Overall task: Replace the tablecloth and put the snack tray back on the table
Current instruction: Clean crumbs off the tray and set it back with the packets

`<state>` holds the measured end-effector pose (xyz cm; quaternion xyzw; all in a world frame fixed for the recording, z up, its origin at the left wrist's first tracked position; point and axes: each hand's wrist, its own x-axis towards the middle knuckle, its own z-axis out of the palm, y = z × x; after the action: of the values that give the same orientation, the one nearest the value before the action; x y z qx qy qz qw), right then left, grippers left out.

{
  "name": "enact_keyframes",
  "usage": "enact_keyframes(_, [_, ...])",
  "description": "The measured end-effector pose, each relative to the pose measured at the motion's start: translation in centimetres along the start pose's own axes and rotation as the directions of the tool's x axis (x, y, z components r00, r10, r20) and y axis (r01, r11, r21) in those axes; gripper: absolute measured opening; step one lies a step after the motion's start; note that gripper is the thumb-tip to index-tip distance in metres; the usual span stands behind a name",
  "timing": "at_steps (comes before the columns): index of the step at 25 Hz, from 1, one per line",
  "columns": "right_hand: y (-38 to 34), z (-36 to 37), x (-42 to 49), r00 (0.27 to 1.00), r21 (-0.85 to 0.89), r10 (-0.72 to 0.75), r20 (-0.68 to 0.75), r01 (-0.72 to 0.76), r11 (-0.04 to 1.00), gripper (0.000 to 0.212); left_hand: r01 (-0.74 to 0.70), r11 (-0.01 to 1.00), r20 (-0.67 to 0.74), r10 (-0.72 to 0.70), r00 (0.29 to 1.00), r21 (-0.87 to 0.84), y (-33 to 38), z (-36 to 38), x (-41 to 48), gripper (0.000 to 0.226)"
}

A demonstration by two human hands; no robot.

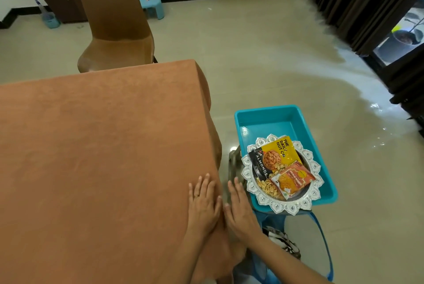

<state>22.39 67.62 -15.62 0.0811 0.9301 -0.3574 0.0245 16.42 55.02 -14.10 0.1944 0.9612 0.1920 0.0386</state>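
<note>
Rust-brown cloth, with a suede-like nap, covers the whole visible top of the table: the tablecloth [98, 136] lies flat and nearly without wrinkles, falling over the right edge and the far right corner. Both hands rest at its near right edge. The left hand [204, 205] lies palm down on the top, fingers apart and flat, gripping nothing. The right hand [238, 208] is just beside it, pressed open against the hanging drape, also holding nothing; the thumbs nearly touch.

Off the table to the right, the snack tray [283, 171], a silver plate with a scalloped rim, sits across the near end of a turquoise plastic tub [270, 118] that appears to rest on a stool. On it lie a yellow-and-black almond packet [273, 157], an orange snack packet [292, 179] and loose nuts.

Judging by this, the cloth half of the job looks close to finished, with only smoothing of the edge left. The tray is not yet returned; lifting it level onto the cloth is what remains.

A brown chair [114, 22] stands at the table's far side.
</note>
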Motion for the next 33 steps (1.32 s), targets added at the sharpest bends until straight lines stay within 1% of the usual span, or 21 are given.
enact_keyframes(1, [1.1,-0.9,1.1,0.997,0.012,0.060,-0.051,-0.060,0.998,0.061,-0.014,1.000,0.002,0.014,1.000,0.006,0.6,0.3,1.0,0.043])
enact_keyframes(2, [2.5,-1.8,2.1,0.983,0.041,0.157,-0.098,-0.154,0.987,0.060,-0.016,1.000,0.013,0.016,1.000,0.008,1.2,0.5,2.0,0.044])
enact_keyframes(3, [4.1,-2.9,2.9,0.948,0.083,0.283,-0.144,-0.274,0.958,0.059,-0.014,1.000,0.031,0.014,0.999,0.009,1.7,0.8,2.8,0.045])
enact_keyframes(4, [5.9,-4.1,3.6,0.885,0.130,0.422,-0.194,-0.403,0.906,0.058,-0.017,1.000,0.053,0.016,0.998,0.014,2.1,1.0,3.6,0.047])
enact_keyframes(5, [7.9,-5.1,3.8,0.796,0.175,0.554,-0.243,-0.526,0.832,0.057,-0.026,0.999,0.068,0.024,0.997,0.021,2.5,1.2,4.2,0.047])
enact_keyframes(7, [11.9,-6.8,3.4,0.580,0.254,0.758,-0.298,-0.718,0.649,0.061,-0.071,0.997,0.080,0.069,0.994,0.023,3.5,2.1,5.4,0.047])
enact_keyframes(8, [13.5,-7.4,3.0,0.487,0.290,0.822,-0.297,-0.774,0.563,0.066,-0.106,0.994,0.086,0.104,0.991,0.016,4.1,2.7,5.8,0.047])
enact_keyframes(9, [15.0,-7.8,2.6,0.411,0.330,0.866,-0.284,-0.806,0.491,0.071,-0.139,0.990,0.100,0.138,0.985,-0.002,4.7,3.4,6.3,0.048])
enact_keyframes(11, [17.4,-8.3,2.1,0.315,0.411,0.922,-0.226,-0.827,0.383,0.079,-0.143,0.986,0.172,0.157,0.973,-0.089,6.0,5.0,7.1,0.052])
enact_keyframes(12, [18.2,-8.3,1.9,0.288,0.452,0.940,-0.185,-0.824,0.341,0.082,-0.100,0.983,0.229,0.133,0.964,-0.151,6.5,6.0,7.4,0.055])
enact_keyframes(14, [19.4,-8.2,1.9,0.259,0.524,0.959,-0.115,-0.805,0.280,0.083,0.035,0.965,0.372,0.067,0.926,-0.261,7.2,7.9,8.1,0.063])
enact_keyframes(15, [19.9,-8.1,2.0,0.252,0.550,0.963,-0.093,-0.793,0.260,0.082,0.086,0.959,0.426,0.038,0.904,-0.269,7.4,8.8,8.5,0.067])
enact_keyframes(19, [21.5,-7.6,2.4,0.219,0.645,0.976,-0.006,-0.745,0.171,0.065,0.170,0.965,0.596,-0.016,0.803,-0.202,8.1,11.0,10.3,0.082])
enact_keyframes(20, [21.9,-7.5,2.3,0.207,0.691,0.977,0.040,-0.713,0.123,0.057,0.206,0.958,0.614,-0.042,0.789,-0.199,8.4,11.4,10.8,0.086])
enact_keyframes(22, [22.5,-7.5,1.9,0.182,0.787,0.971,0.152,-0.617,-0.008,0.043,0.367,0.906,0.617,-0.166,0.769,-0.213,9.2,11.6,11.6,0.089])
enact_keyframes(23, [22.7,-7.5,1.8,0.181,0.819,0.965,0.189,-0.571,-0.053,0.042,0.449,0.865,0.616,-0.231,0.753,-0.223,9.4,11.6,12.1,0.087])
enact_keyframes(24, [22.8,-7.5,1.8,0.184,0.838,0.962,0.203,-0.541,-0.073,0.041,0.503,0.833,0.614,-0.277,0.739,-0.230,9.5,11.6,12.5,0.082])
enact_keyframes(26, [22.6,-8.0,1.8,0.199,0.857,0.963,0.185,-0.512,-0.059,0.032,0.546,0.802,0.612,-0.311,0.727,-0.242,9.3,11.4,13.1,0.068])
enact_keyframes(28, [22.5,-8.8,1.9,0.222,0.871,0.964,0.148,-0.490,-0.021,0.029,0.557,0.777,0.609,-0.297,0.736,-0.293,9.3,10.7,13.0,0.059])
enact_keyframes(30, [22.0,-10.2,2.3,0.266,0.877,0.960,0.091,-0.477,0.049,0.032,0.544,0.761,0.578,-0.280,0.766,-0.353,9.5,9.7,12.6,0.053])
enact_keyframes(33, [19.4,-13.5,4.0,0.360,0.880,0.933,-0.015,-0.439,0.183,0.034,0.475,0.763,0.490,-0.240,0.838,-0.439,10.2,6.8,12.9,0.044])
